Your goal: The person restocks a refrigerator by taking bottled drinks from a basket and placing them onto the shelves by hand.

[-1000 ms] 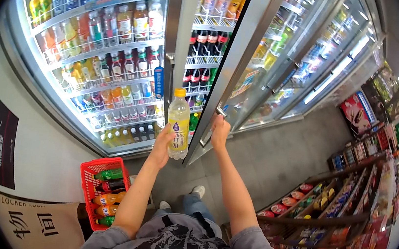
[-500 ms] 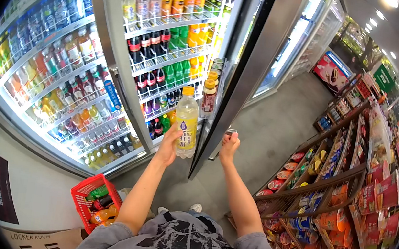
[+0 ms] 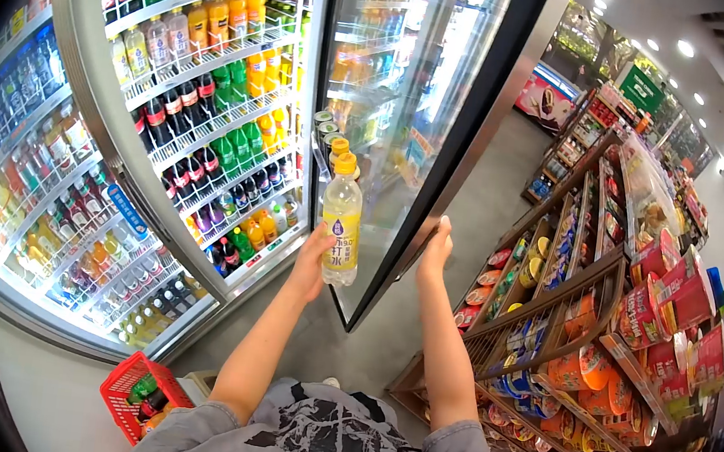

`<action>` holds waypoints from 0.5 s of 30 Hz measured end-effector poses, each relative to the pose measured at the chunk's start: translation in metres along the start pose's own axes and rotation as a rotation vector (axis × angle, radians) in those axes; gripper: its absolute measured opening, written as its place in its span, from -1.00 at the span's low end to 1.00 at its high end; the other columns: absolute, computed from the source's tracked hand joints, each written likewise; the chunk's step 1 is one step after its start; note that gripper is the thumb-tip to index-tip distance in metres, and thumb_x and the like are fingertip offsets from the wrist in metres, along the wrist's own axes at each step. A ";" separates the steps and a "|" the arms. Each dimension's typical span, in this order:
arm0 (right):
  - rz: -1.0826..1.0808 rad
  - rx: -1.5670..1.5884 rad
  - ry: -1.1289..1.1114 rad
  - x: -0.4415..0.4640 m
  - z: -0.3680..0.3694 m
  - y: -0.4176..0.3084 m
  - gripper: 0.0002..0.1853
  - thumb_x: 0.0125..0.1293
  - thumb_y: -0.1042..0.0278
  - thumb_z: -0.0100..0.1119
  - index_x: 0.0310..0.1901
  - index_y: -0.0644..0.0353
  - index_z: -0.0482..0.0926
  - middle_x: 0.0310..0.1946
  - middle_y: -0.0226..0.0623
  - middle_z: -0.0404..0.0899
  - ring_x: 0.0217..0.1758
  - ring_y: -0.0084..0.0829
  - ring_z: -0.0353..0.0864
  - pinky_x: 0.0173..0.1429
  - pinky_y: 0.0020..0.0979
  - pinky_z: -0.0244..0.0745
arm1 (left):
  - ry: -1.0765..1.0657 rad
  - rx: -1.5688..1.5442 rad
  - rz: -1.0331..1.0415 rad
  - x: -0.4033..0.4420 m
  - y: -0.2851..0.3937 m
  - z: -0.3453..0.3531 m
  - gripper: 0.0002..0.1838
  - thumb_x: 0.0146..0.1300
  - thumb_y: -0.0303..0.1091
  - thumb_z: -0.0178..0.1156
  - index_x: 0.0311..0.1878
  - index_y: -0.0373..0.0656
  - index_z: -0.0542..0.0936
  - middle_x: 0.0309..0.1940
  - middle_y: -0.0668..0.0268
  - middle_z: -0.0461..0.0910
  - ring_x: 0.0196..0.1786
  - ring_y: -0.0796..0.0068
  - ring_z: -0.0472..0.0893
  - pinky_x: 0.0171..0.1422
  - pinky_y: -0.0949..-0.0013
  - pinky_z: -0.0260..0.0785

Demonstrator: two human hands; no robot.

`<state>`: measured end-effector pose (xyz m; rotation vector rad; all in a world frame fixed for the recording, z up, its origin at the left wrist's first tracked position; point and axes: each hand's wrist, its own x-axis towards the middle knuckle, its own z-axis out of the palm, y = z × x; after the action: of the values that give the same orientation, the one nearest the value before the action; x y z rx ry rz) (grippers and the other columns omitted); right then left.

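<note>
The left hand point(image 3: 311, 267) is wrapped around the lower part of a clear plastic bottle point(image 3: 341, 240) with a yellow cap and a yellow-and-white label. The bottle stands nearly upright, its body at one o'clock from that hand, touching the palm side, with the cap well above the knuckles. The right hand point(image 3: 436, 250), at three o'clock from the bottle, is at the outer edge of a glass door point(image 3: 390, 211), its thumb or a finger pointing towards twelve; whether it grips the edge or only rests there cannot be told.

The door stands swung out, its lower corner at five o'clock from the bottle, near it. Just behind the cap, at eleven to twelve, another yellow-capped container point(image 3: 340, 146) and some cans point(image 3: 325, 124) are partly hidden. Farther off, at ten o'clock, rows of cola, green and orange bottles fill a lit cooler point(image 3: 276, 261). At eight o'clock, beside the left forearm, a red basket point(image 3: 119, 381) holds bottles. Past the right hand, from two to four o'clock, runs a brown rack point(image 3: 588, 283) of packaged food.
</note>
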<state>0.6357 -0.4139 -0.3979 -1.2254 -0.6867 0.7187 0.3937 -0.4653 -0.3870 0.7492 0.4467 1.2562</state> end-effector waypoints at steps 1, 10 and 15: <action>-0.014 0.009 0.044 0.006 -0.007 -0.007 -0.53 0.48 -0.06 -0.05 -0.41 0.20 0.48 -0.51 -0.48 0.39 -0.40 -0.55 0.36 -0.25 -0.45 0.28 | -0.003 -0.041 -0.016 0.001 -0.004 0.006 -0.37 0.34 -0.25 0.17 0.43 -0.19 0.26 0.22 0.26 0.49 0.27 0.38 0.47 0.37 0.23 0.28; -0.339 -0.105 -0.137 -0.026 -0.018 -0.037 -0.85 0.49 0.34 0.04 -0.14 0.23 0.53 -0.23 -0.36 0.53 -0.12 -0.51 0.55 0.05 -0.40 0.45 | 0.068 -0.017 -0.033 0.025 -0.029 0.019 -0.45 0.40 -0.13 0.07 0.40 -0.07 0.30 0.20 0.30 0.49 0.21 0.36 0.50 0.30 0.18 0.36; -0.385 -0.254 -0.580 -0.029 0.024 -0.009 -0.70 0.40 0.27 0.19 0.06 0.26 0.55 -0.08 -0.24 0.62 -0.07 -0.44 0.64 0.00 -0.44 0.51 | 0.137 -0.031 -0.012 0.044 -0.036 -0.001 -0.47 0.42 -0.13 0.04 0.39 -0.07 0.31 0.18 0.30 0.50 0.18 0.37 0.52 0.27 0.17 0.39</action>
<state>0.6004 -0.4248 -0.3863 -1.0637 -1.4871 0.6749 0.4296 -0.4269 -0.4097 0.6358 0.5407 1.3048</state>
